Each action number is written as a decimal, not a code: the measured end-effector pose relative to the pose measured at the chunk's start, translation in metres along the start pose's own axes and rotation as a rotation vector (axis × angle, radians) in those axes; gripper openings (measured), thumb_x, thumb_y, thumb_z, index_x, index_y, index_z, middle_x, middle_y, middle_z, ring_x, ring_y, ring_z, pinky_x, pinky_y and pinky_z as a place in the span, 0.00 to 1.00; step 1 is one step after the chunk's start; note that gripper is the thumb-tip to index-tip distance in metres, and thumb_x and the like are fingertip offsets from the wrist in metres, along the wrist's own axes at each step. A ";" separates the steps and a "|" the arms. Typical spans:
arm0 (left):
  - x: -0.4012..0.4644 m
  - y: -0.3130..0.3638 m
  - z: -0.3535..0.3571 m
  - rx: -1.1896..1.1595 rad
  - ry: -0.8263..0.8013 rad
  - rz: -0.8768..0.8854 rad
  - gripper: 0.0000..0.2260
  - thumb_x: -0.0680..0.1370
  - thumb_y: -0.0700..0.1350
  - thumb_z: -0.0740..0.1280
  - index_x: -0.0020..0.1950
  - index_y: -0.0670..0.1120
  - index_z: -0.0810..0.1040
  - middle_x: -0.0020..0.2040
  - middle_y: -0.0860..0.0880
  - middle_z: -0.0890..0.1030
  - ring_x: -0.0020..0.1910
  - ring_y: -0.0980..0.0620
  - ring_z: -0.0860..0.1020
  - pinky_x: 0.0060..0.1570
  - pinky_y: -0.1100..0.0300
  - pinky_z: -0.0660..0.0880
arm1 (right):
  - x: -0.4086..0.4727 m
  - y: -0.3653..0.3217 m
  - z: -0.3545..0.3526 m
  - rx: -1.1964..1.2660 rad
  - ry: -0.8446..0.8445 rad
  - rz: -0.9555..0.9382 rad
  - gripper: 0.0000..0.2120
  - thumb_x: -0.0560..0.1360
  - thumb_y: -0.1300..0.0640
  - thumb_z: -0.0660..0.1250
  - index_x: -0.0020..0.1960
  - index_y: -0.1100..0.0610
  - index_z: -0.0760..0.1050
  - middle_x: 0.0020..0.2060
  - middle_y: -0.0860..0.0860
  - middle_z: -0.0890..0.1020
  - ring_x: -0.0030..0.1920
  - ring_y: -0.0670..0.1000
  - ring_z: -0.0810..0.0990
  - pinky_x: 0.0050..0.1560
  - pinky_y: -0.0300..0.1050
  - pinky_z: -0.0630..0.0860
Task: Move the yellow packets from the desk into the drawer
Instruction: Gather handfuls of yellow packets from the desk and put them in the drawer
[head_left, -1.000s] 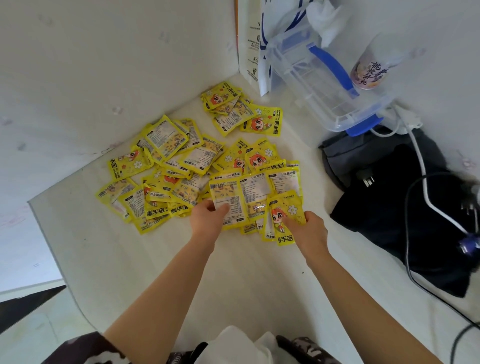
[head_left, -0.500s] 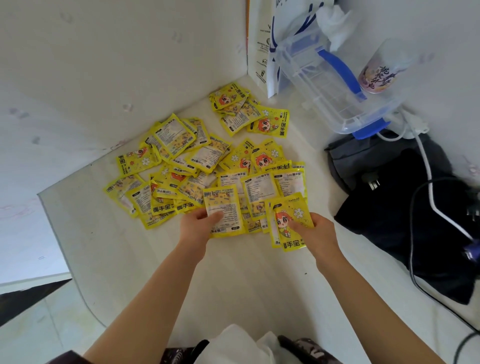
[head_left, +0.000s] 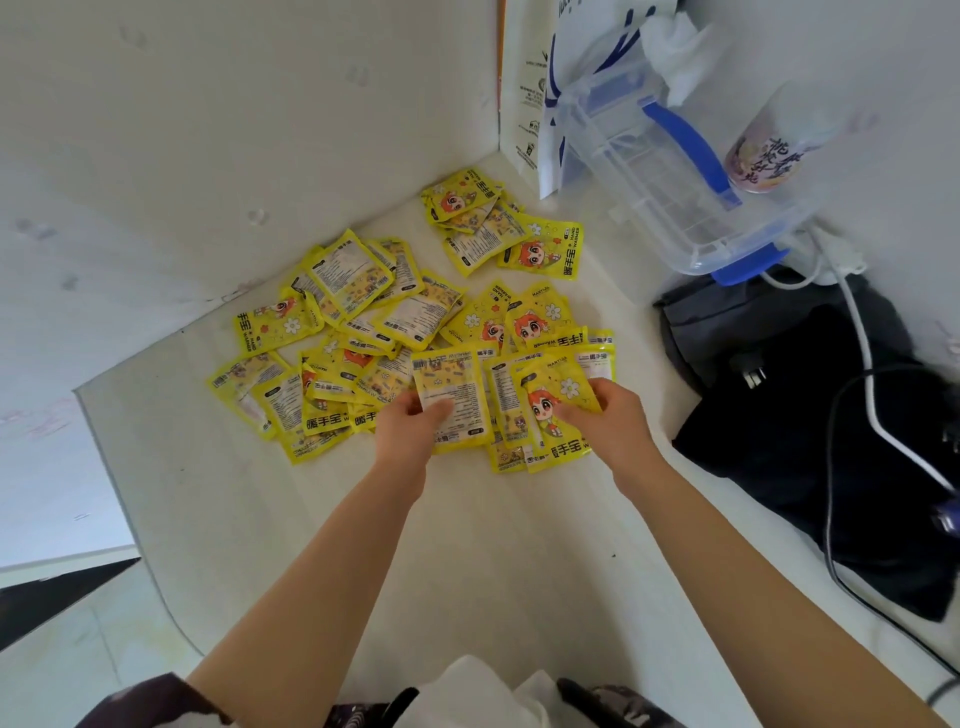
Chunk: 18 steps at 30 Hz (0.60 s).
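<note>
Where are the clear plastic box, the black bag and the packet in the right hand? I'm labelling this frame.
Clear plastic box (head_left: 670, 187), head view, on its ribbed wall.
Black bag (head_left: 795, 415), head view, on its dark fabric.
Packet in the right hand (head_left: 550, 410), head view, on the cartoon face.

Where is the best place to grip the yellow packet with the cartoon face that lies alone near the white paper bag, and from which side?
Probably its near right corner. The cartoon-face packet lies flat on the desk, its left part overlapping neighbouring packets, while its right edge borders bare desk. Coming from the right, the right hand could slide its fingers under that free edge and pinch.
</note>
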<state>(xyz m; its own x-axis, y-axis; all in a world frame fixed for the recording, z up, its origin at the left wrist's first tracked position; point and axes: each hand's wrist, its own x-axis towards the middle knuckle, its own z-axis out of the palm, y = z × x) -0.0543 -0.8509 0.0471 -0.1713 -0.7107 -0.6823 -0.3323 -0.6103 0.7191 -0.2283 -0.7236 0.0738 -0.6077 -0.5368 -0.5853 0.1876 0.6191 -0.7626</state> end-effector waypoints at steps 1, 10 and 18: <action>0.001 0.001 0.002 0.011 0.009 0.003 0.07 0.76 0.40 0.70 0.52 0.47 0.81 0.49 0.48 0.84 0.52 0.46 0.81 0.56 0.50 0.77 | 0.003 0.000 0.002 0.003 -0.007 0.008 0.10 0.71 0.60 0.72 0.51 0.50 0.78 0.48 0.50 0.84 0.48 0.53 0.84 0.51 0.53 0.80; 0.010 0.002 0.009 -0.020 0.027 -0.062 0.09 0.75 0.38 0.68 0.54 0.47 0.80 0.51 0.47 0.84 0.53 0.45 0.81 0.57 0.48 0.77 | 0.013 0.005 0.015 0.033 -0.060 0.089 0.14 0.74 0.57 0.71 0.59 0.54 0.79 0.52 0.51 0.84 0.51 0.53 0.83 0.49 0.48 0.79; 0.006 -0.004 0.005 -0.070 0.020 -0.090 0.06 0.75 0.38 0.69 0.49 0.48 0.81 0.51 0.46 0.84 0.52 0.44 0.82 0.58 0.44 0.77 | 0.006 0.013 0.011 0.072 -0.053 0.087 0.12 0.74 0.58 0.70 0.57 0.54 0.79 0.48 0.49 0.83 0.45 0.48 0.82 0.39 0.40 0.77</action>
<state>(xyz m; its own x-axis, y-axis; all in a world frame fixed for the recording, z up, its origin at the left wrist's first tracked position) -0.0585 -0.8508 0.0397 -0.1248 -0.6584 -0.7423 -0.2801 -0.6943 0.6629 -0.2217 -0.7252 0.0574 -0.5457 -0.5132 -0.6624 0.2941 0.6229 -0.7249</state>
